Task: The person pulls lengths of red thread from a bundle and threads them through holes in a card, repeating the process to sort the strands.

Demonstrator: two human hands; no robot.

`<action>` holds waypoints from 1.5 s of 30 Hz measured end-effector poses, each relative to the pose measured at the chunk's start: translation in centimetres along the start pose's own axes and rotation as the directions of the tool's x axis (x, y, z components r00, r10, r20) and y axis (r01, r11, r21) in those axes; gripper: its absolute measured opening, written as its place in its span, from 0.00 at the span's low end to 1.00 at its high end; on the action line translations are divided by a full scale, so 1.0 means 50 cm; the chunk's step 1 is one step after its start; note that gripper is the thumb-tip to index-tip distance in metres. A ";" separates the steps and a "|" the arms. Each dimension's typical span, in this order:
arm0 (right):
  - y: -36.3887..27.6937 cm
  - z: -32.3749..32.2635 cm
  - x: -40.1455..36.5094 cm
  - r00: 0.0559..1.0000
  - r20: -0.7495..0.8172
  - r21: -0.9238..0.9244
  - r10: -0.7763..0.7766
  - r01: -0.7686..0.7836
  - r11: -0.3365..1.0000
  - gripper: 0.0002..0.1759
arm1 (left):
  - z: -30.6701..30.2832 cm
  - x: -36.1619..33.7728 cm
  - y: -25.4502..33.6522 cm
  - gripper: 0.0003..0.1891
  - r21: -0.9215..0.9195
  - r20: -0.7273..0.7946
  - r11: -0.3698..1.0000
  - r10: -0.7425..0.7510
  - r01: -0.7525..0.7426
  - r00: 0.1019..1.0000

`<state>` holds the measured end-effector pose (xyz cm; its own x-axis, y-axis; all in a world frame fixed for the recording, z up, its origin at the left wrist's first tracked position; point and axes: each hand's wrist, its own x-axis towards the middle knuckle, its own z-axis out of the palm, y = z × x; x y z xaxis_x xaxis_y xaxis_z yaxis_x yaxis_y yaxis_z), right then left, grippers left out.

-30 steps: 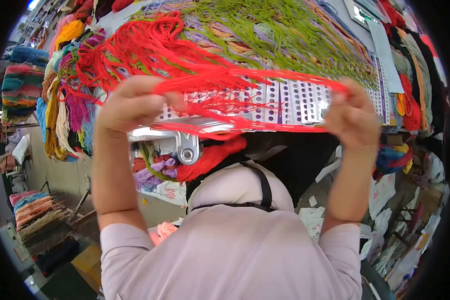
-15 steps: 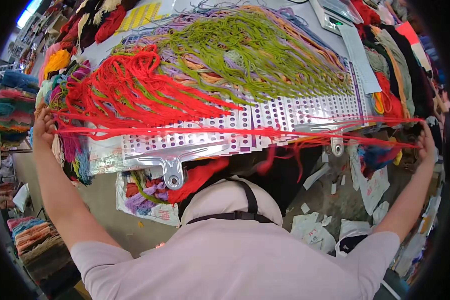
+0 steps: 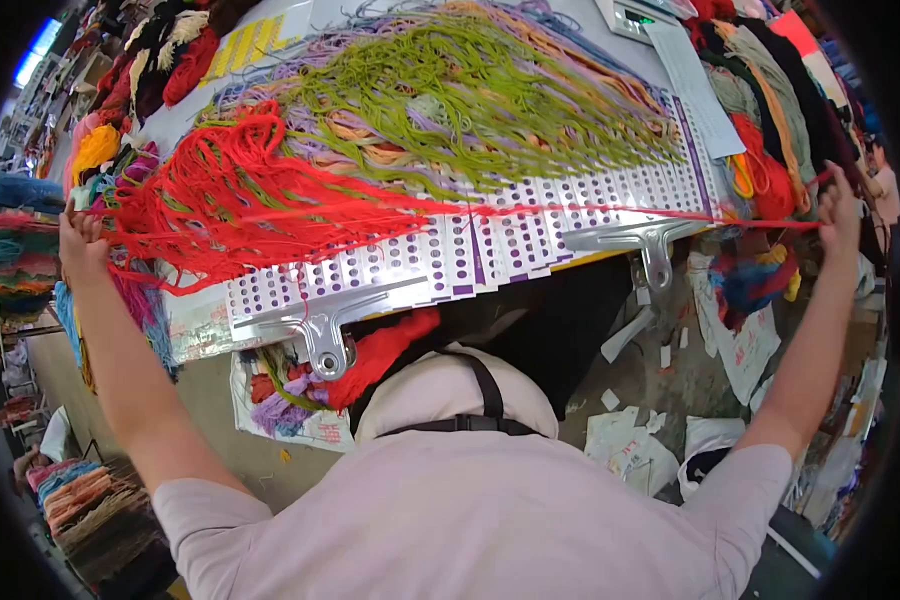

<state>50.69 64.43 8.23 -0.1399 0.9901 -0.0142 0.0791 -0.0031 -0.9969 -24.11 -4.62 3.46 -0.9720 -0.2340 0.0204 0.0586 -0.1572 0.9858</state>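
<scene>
Both my arms are spread wide, with red embroidery thread (image 3: 610,213) stretched between my hands across the table's front. My left hand (image 3: 83,245), at the far left, is closed on one end of the strands. At the far right, my right hand (image 3: 840,215) is closed on the other end. Below the thread lies a row of white punched cards (image 3: 530,225), held by two metal clips, a left clip (image 3: 322,325) and a right clip (image 3: 653,250). A red bundle (image 3: 240,190) lies over the cards' left part, and green thread (image 3: 420,100) covers the middle.
Hanks of coloured thread (image 3: 765,165) hang at the table's right edge, beside a paper strip (image 3: 695,90). A scale (image 3: 635,18) stands at the back. Plastic bags (image 3: 625,450) and scraps lie on the floor. Another person (image 3: 882,185) is at the far right.
My right hand has risen slightly. The red strands, earlier stretched in front of the cards, now cross over them, and their left part sags in a looser spread over the red bundle.
</scene>
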 end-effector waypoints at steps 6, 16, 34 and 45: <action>0.150 0.376 -0.328 0.859 0.477 0.206 0.184 -0.313 0.927 0.21 | 0.111 -0.388 -0.137 0.21 -0.360 0.915 0.468 0.009 0.807 0.403; 0.337 0.664 -0.528 0.611 0.792 -0.412 -0.004 0.538 0.735 0.12 | 0.285 -0.752 -0.288 0.15 0.323 0.946 0.751 -0.260 -0.576 0.192; 0.231 0.511 -0.443 0.605 0.760 0.030 0.239 -0.399 0.916 0.06 | 0.266 -0.705 -0.234 0.18 0.214 0.974 0.723 -0.210 -0.657 0.086; 0.127 -0.269 -0.200 0.927 0.129 0.311 0.351 -0.374 0.874 0.11 | -0.055 -0.007 -0.113 0.18 0.372 0.442 0.833 0.227 -0.408 0.868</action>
<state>65.89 56.40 3.08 -0.2297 0.8988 -0.3734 -0.1856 -0.4171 -0.8897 -23.47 -6.31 -2.57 -0.9306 0.1855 0.3155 0.3609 0.3218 0.8753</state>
